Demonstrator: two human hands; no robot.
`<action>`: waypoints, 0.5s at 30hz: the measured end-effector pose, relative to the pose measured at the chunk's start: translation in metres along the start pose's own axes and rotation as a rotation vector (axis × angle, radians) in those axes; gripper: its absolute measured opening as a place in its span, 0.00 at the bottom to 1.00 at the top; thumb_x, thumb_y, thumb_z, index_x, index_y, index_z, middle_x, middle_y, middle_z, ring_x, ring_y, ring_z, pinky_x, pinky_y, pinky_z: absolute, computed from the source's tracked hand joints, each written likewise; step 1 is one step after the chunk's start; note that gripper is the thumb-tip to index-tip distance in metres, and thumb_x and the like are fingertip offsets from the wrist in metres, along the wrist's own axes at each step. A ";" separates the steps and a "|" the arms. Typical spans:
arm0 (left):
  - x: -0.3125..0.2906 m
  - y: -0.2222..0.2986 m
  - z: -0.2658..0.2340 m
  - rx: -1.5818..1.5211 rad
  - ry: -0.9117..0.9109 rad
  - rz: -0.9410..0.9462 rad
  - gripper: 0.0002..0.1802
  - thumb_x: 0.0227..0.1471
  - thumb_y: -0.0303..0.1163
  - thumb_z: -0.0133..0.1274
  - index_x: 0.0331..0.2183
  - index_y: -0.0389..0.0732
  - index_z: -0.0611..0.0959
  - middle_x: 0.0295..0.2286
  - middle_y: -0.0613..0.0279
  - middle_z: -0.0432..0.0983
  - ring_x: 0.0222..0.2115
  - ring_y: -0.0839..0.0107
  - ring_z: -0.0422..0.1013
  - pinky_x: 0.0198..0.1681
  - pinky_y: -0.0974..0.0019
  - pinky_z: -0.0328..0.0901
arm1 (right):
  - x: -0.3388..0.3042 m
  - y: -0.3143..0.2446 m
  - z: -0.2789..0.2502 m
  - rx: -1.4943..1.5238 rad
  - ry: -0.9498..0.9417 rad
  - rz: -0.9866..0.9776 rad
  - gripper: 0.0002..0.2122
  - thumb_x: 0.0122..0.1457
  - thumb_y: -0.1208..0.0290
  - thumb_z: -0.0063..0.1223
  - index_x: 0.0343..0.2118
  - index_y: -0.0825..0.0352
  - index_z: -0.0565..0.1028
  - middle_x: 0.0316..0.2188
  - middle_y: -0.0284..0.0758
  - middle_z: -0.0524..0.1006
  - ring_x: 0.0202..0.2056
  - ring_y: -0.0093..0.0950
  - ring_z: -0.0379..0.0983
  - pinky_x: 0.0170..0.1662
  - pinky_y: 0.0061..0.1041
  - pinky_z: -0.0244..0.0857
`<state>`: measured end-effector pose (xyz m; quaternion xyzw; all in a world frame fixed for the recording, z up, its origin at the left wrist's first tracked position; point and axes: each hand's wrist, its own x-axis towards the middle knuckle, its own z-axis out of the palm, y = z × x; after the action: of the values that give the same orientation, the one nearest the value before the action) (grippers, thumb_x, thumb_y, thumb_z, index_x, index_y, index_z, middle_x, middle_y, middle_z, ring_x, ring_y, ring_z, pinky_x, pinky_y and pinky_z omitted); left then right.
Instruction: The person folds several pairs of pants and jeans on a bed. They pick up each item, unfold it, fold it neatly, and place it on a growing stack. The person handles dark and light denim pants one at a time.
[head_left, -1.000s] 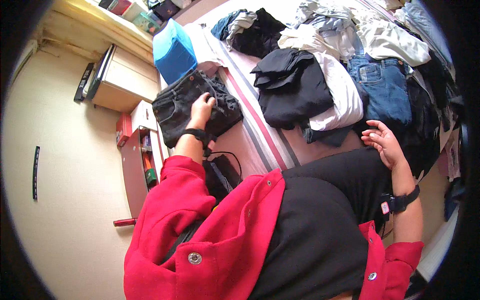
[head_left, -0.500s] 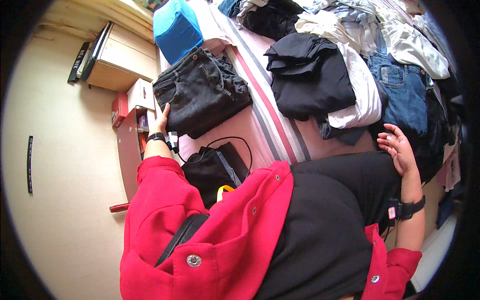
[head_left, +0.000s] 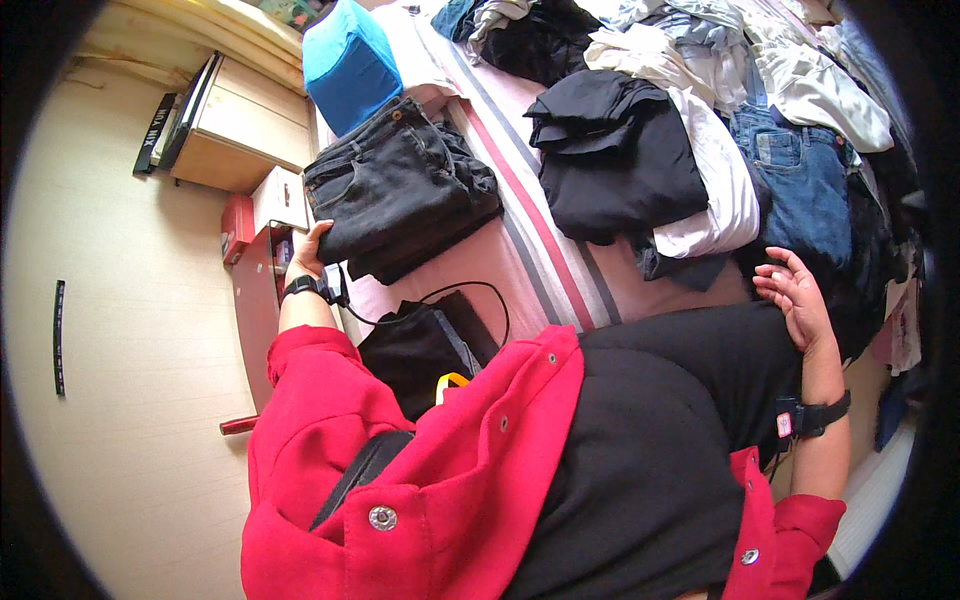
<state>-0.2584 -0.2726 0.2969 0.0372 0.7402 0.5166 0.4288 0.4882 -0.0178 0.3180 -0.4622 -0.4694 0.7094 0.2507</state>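
Two hands show, each with one black band above it. The left hand is at the near left corner of the one dark jeans pile, which lies folded on the bed. Its fingertips meet the edge, but the hand is small and partly hidden, so I cannot tell whether they grip the cloth or only touch it. The right hand is empty, palm up, fingers spread and slightly curled, beside the person's black-clad thigh. One folded black garment lies on one white garment; one pair of blue jeans is just right of them. One cable loops over a dark cloth near the coat.

A second ago the left hand lay on top of the dark jeans pile; now it is at the near left corner. The right hand has kept nearly the same place and pose.

Left of the bed, the red-brown shelf is open at its side and has small things inside, too dim to name. One white box and one red box sit by its top, their insides out of sight.
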 end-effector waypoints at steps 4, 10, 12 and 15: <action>-0.029 0.030 0.030 -0.251 -0.256 0.232 0.15 0.40 0.35 0.58 0.33 0.39 0.78 0.29 0.59 0.77 0.28 0.66 0.74 0.38 0.64 0.69 | 0.001 0.003 -0.002 0.002 -0.013 -0.006 0.21 0.54 0.72 0.52 0.51 0.67 0.64 0.38 0.36 0.73 0.38 0.24 0.71 0.45 0.22 0.65; -0.039 0.054 0.026 -0.426 -0.306 0.345 0.16 0.44 0.38 0.55 0.35 0.39 0.77 0.32 0.58 0.77 0.32 0.65 0.74 0.40 0.63 0.69 | 0.000 0.006 -0.007 -0.015 -0.005 -0.030 0.20 0.54 0.72 0.53 0.50 0.67 0.64 0.38 0.36 0.73 0.39 0.24 0.71 0.45 0.22 0.64; -0.031 0.026 0.018 -0.439 -0.225 0.320 0.17 0.45 0.38 0.54 0.36 0.39 0.77 0.34 0.58 0.77 0.33 0.65 0.74 0.40 0.63 0.69 | -0.002 0.006 -0.008 -0.008 0.002 -0.055 0.20 0.54 0.72 0.52 0.50 0.67 0.64 0.38 0.36 0.73 0.39 0.24 0.71 0.45 0.22 0.64; -0.009 -0.033 0.017 -0.133 -0.088 0.150 0.20 0.41 0.34 0.54 0.41 0.44 0.75 0.38 0.60 0.75 0.37 0.63 0.72 0.41 0.58 0.68 | -0.005 0.007 -0.008 -0.025 -0.005 -0.074 0.20 0.55 0.72 0.51 0.50 0.67 0.64 0.39 0.37 0.73 0.39 0.24 0.71 0.46 0.22 0.64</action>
<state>-0.2287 -0.2803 0.2743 0.0866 0.6797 0.5930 0.4228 0.4985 -0.0214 0.3126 -0.4457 -0.4955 0.6951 0.2696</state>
